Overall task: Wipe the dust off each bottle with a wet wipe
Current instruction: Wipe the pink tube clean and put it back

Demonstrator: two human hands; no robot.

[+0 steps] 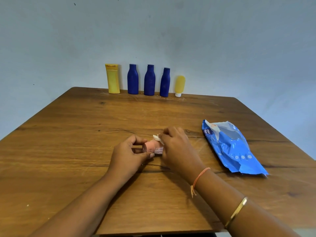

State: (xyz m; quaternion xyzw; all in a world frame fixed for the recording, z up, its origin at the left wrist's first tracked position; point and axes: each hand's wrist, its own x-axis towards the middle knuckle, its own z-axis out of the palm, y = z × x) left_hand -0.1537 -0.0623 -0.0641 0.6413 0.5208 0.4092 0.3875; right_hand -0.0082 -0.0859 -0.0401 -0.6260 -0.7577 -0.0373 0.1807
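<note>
A small pink bottle point(150, 147) lies on its side at the middle of the wooden table point(71, 134). My left hand point(130, 154) pinches its left end between thumb and fingers. My right hand point(176, 149) wraps a white wet wipe point(157, 138) around the bottle's right part, hiding that end. Along the far edge by the wall stand a tall yellow bottle point(112, 78), three blue bottles point(132, 79) point(149, 80) point(165, 82) and a small yellow tube point(179, 85) on its white cap.
A blue wet wipe pack point(230, 147) lies flat on the table to the right of my hands, its top flap open. The wall rises directly behind the row of bottles. The table's near edge runs beneath my forearms.
</note>
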